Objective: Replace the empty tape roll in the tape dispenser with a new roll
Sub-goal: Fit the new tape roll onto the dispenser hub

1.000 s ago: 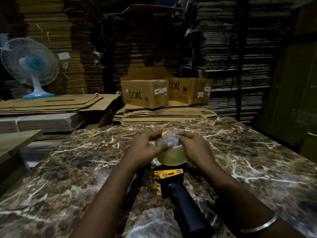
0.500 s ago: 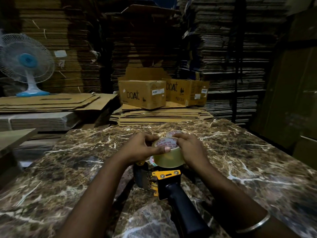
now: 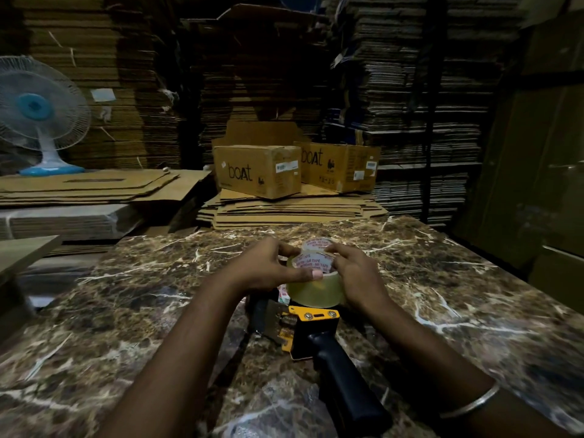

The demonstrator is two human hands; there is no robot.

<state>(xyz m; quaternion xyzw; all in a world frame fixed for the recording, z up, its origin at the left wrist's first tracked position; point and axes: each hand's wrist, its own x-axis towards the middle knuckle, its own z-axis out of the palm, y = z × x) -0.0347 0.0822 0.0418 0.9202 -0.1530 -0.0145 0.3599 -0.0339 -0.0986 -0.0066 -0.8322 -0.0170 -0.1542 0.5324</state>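
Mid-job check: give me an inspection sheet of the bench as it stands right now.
Surface: brown marble table, dimly lit.
Job's things: clear tape roll at the head of the yellow tape dispenser, black handle toward the person; whether it is seated cannot be told.
Clutter: crumpled clear plastic at the near edge.
Grippers: left hand and right hand both hold the tape roll.
Cables: nothing seen.
Surroundings: two cardboard boxes on flat cardboard, a fan, stacked cardboard behind.

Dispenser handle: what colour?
Black handle, on a yellow dispenser frame; clearest in the head view.
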